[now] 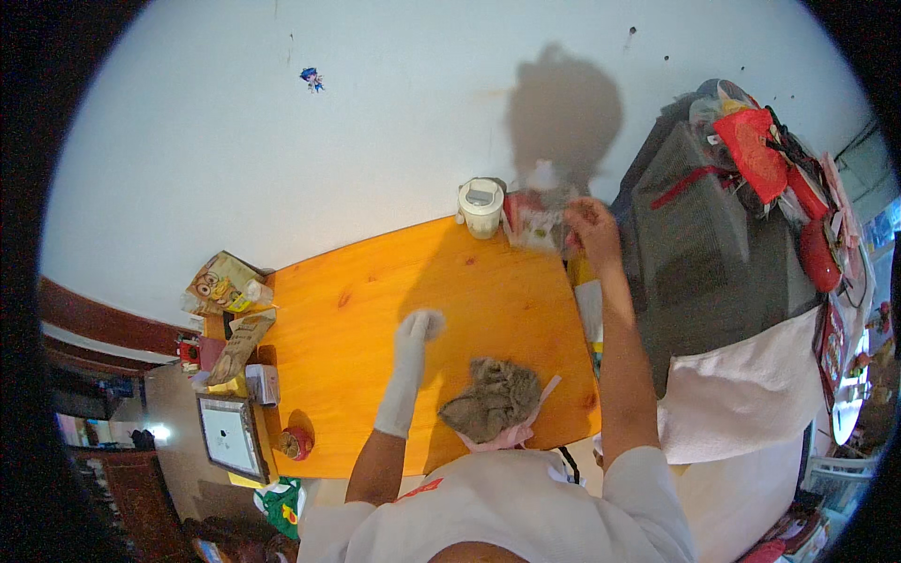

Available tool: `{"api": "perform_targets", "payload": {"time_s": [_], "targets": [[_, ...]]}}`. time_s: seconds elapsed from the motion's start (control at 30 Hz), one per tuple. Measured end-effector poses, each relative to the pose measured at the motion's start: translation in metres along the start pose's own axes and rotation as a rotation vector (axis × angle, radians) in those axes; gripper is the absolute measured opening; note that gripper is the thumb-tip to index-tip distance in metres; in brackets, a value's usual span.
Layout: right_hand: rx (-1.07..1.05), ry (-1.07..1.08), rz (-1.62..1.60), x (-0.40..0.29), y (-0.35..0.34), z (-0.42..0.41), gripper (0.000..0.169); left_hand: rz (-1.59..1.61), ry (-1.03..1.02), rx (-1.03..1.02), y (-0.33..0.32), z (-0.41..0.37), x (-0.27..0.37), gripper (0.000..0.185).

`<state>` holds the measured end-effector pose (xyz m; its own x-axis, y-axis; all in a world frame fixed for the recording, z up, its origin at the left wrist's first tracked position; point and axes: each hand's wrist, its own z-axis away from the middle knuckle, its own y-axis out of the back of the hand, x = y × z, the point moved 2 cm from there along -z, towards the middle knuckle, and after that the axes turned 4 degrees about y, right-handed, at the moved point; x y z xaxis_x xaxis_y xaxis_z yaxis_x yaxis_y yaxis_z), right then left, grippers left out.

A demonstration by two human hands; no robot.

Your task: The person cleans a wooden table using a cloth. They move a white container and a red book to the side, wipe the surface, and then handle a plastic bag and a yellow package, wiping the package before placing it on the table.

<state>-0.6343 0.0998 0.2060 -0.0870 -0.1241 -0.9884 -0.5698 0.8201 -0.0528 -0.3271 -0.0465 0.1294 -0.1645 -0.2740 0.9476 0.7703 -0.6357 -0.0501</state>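
Observation:
A white glove covers my left hand (420, 326), which hovers over the orange wooden tabletop (338, 366). Its fingers are bunched, and blur at the fingertips hides whether they hold anything. My bare right hand (595, 225) reaches to the far right corner, its fingers closed at the edge of a plastic packet (536, 222) with red and green print. The packet is blurred, with something whitish at its top. Beside it stands a white lidded cup (482, 207). A crumpled grey-brown cloth (496, 397) lies close to my body, with a pink strip (517, 433) around its near side.
At the left edge are a printed snack bag (222, 285), a small box (262, 385), a framed picture (231, 436) and a round red object (295, 443). A grey mesh-covered piece (697, 239) stands right, with red bags (753, 151) above and a pale towel (739, 387) below. A wall bounds the back.

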Motion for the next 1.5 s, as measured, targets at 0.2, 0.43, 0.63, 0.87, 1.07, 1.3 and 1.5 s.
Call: {"api": "perform_targets", "payload": {"time_s": [0.2, 0.43, 0.63, 0.87, 1.07, 1.3, 1.5], "targets": [[0.06, 0.02, 0.042, 0.056, 0.027, -0.087, 0.027, -0.023, 0.155, 0.002, 0.028, 0.047, -0.041, 0.027], [0.045, -0.12, 0.005, 0.113, 0.001, -0.14, 0.03, -0.069, 0.244, 0.211, 0.057, 0.066, -0.052, 0.026], [0.094, -0.057, -0.118, 0.132, -0.025, -0.16, 0.028, 0.033, 0.213, 0.287, 0.065, 0.075, -0.055, 0.023], [0.011, -0.133, -0.082, 0.15, -0.03, -0.161, 0.028, 0.034, 0.234, 0.255, 0.049, 0.072, -0.052, 0.023], [0.296, 0.204, 0.847, 0.137, -0.045, -0.152, 0.033, -0.008, 0.272, 0.205, 0.051, 0.063, -0.062, 0.025], [0.036, -0.053, 0.935, 0.143, -0.04, -0.152, 0.042, -0.021, 0.242, 0.172, 0.047, 0.056, -0.058, 0.026], [0.199, -0.102, 0.848, 0.111, -0.048, -0.106, 0.043, -0.032, 0.23, 0.206, 0.049, 0.058, -0.057, 0.023]]}}
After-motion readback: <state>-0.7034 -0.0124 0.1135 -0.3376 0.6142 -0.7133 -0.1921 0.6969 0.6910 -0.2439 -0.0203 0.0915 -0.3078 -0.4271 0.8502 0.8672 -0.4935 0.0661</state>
